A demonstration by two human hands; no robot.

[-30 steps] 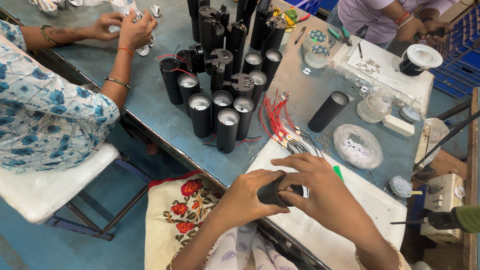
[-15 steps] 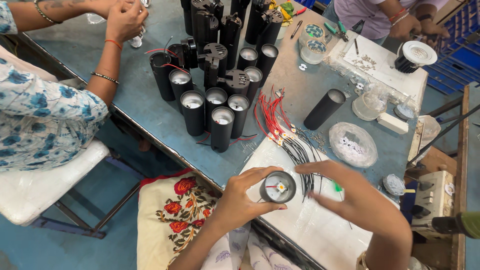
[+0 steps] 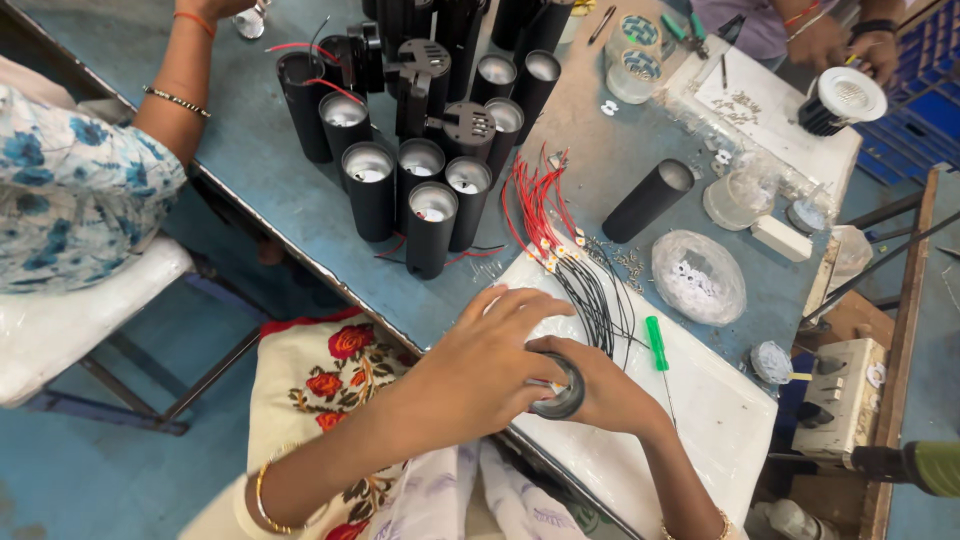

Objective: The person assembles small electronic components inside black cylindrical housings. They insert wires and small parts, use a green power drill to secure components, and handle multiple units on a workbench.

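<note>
Both hands, left (image 3: pixel 490 350) and right (image 3: pixel 600 390), clasp one black tube (image 3: pixel 560 388) beside the wires (image 3: pixel 570 260), with finished-looking tubes (image 3: pixel 420 190) clustered beyond the wires and one loose tube (image 3: pixel 648 200) untouched.

Upright black tubes (image 3: pixel 420 190) crowd the blue table (image 3: pixel 250 180) (a green screwdriver (image 3: pixel 657 345) lies near red wires (image 3: pixel 535 205)).

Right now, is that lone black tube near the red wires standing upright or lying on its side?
On its side. The black tube lies tilted across the table, its open end pointing up-right, unlike the upright tubes.
</note>
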